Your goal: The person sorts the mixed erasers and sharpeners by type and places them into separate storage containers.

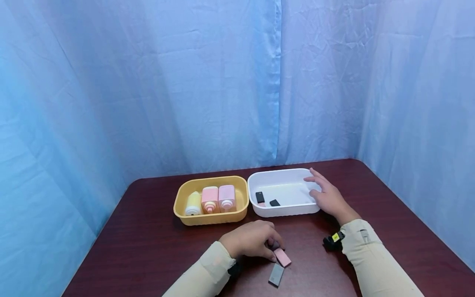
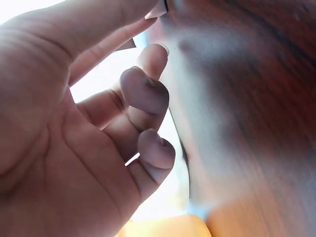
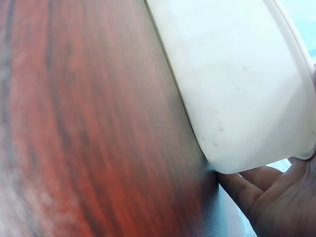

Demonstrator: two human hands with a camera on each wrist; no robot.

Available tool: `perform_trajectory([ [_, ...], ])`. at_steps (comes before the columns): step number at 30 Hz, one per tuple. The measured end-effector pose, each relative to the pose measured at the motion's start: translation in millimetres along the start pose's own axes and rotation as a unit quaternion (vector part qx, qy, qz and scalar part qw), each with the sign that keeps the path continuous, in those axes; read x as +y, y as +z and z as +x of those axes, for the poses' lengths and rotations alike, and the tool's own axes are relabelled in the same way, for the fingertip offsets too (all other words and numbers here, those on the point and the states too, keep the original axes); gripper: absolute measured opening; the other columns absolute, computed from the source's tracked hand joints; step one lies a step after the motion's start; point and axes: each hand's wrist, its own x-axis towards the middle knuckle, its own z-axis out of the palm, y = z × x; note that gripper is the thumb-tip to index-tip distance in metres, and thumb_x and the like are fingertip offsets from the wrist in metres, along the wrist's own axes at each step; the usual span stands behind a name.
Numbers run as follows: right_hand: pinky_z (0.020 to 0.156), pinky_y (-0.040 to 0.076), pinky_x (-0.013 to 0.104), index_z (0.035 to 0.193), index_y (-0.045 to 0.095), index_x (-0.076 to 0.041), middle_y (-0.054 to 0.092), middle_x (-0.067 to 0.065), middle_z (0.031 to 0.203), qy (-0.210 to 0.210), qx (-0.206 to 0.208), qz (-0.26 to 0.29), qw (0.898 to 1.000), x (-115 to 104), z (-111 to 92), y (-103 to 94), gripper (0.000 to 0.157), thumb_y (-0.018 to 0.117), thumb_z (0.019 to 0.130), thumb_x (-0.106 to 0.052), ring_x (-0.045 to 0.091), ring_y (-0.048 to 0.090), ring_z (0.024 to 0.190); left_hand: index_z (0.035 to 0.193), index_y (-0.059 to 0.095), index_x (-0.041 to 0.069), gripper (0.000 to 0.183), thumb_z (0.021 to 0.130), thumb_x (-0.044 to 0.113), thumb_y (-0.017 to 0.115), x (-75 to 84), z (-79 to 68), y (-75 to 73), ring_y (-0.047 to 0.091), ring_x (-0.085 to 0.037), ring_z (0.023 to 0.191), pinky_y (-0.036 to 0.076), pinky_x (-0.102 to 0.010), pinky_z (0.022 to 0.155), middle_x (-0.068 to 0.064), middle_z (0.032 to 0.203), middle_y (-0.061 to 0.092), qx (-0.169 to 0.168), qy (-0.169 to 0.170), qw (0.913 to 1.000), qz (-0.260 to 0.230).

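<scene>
My left hand (image 1: pixel 254 239) is low over the front of the table, its thumb and index finger pinching a small pink rectangular block (image 1: pixel 283 257). Something dark shows under those fingertips. Close by lies a grey flat block (image 1: pixel 276 275). In the left wrist view the other fingers (image 2: pixel 148 94) curl with nothing against them. At the right end of the white basin (image 1: pixel 285 211), my right hand (image 1: pixel 328 198) grips the rim, some fingertips over the inside, others against the outer wall. Inside the basin are black blocks (image 1: pixel 260 197) and a bit of pink.
A yellow basin (image 1: pixel 213 221) touches the white one on its left. It holds a pale yellow bottle (image 1: pixel 193 203), a pink bottle (image 1: pixel 210 194) and a lilac bottle (image 1: pixel 227 193). Blue curtains (image 1: pixel 222 90) hang behind the dark wooden table (image 1: pixel 148 235).
</scene>
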Motion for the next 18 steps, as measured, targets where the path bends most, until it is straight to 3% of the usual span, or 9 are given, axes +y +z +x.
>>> perform_trajectory([
  [8,0.12,0.021,0.068,0.14,0.059,-0.003,0.02,0.01,0.173,0.003,0.002,-0.001,1.0,0.8,-0.5,0.2,0.043,0.054,0.098,-0.002,0.04,0.017,0.158,0.106,0.08,0.032,0.02,0.087,0.031,0.085,1.4,0.6,0.2,0.056,0.002,0.083,0.047,-0.015,0.071,0.015,0.093,0.062,0.006,-0.009,0.9998,0.016],
  [18,0.119,0.021,0.069,0.141,0.058,-0.003,0.02,0.011,0.173,0.005,0.001,-0.004,1.0,-1.8,-1.2,-0.1,0.043,0.054,0.098,-0.002,0.041,0.017,0.158,0.104,0.08,0.033,0.017,0.087,0.033,0.085,2.1,0.3,-0.1,0.055,0.003,0.082,0.046,-0.014,0.07,0.017,0.093,0.061,0.013,-0.003,0.9992,0.037],
])
